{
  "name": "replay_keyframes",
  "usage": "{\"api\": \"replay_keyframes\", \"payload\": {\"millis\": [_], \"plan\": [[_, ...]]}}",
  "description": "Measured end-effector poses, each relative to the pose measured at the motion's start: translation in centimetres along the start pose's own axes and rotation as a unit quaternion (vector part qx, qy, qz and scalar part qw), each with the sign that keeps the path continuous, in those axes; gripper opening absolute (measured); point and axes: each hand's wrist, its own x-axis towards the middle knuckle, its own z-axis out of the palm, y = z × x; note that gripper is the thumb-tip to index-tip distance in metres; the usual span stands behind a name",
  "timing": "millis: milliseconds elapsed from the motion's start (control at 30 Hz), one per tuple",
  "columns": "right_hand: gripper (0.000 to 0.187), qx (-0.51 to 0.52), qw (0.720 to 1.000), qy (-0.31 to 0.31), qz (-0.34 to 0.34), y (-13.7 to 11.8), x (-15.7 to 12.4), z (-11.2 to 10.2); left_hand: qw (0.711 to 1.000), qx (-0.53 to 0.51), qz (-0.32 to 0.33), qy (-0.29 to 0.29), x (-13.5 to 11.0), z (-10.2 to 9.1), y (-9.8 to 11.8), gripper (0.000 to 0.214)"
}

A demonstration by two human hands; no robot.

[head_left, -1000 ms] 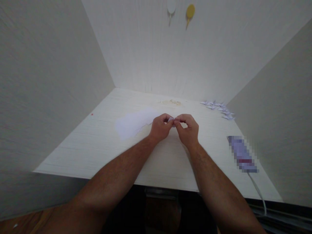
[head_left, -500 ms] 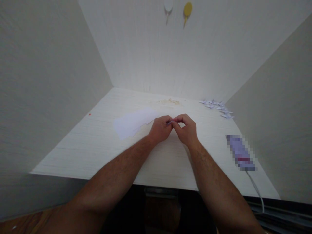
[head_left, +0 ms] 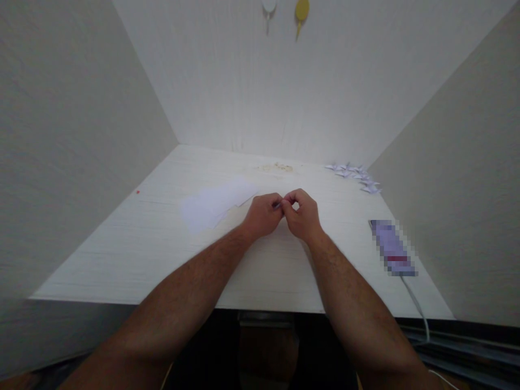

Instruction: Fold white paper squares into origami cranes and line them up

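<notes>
My left hand (head_left: 265,215) and my right hand (head_left: 301,213) meet fingertip to fingertip above the middle of the table. Between them they pinch a small folded piece of paper (head_left: 278,205), mostly hidden by the fingers. Both hands are closed on it. Just left of my left hand lie several overlapping sheets of white paper (head_left: 215,203). At the back right, several small folded paper cranes (head_left: 352,172) sit in a cluster, apart from my hands.
A phone-like device (head_left: 392,246), blurred out, lies at the right with a white cable (head_left: 417,306) running over the front edge. Walls enclose the white table (head_left: 122,254) at back and sides. A white hook (head_left: 268,6) and a yellow hook (head_left: 301,10) are on the back wall.
The whole view has shifted slightly, so things sit a little further left. My fingers have closed in more on the folded paper, and less of it shows.
</notes>
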Motion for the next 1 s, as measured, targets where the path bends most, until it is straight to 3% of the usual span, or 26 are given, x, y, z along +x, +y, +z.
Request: {"api": "replay_keyframes", "payload": {"millis": [400, 467, 567, 733, 1000], "plan": [[0.007, -0.002, 1.000, -0.011, 0.021, -0.4, 0.2, -0.2, 0.999, -0.029, -0.024, -0.007, 0.1, -0.2, -0.2, 0.019], [0.001, 0.050, 0.998, 0.001, 0.050, -0.2, 0.2, -0.3, 0.996, -0.074, -0.041, 0.002, 0.2, -0.1, -0.4, 0.023], [0.019, 0.121, 0.989, 0.006, 0.089, 0.4, 0.3, -0.5, 0.980, -0.180, -0.083, 0.026, 0.5, 0.0, -1.0, 0.025], [0.012, 0.102, 0.989, -0.016, 0.110, 0.9, 0.4, -0.5, 0.955, -0.267, -0.127, 0.034, 0.8, -0.1, -1.6, 0.027], [0.015, 0.085, 0.983, 0.014, 0.163, 0.8, 0.7, -0.7, 0.945, -0.280, -0.171, -0.020, 1.0, -0.1, -1.5, 0.023]]}}
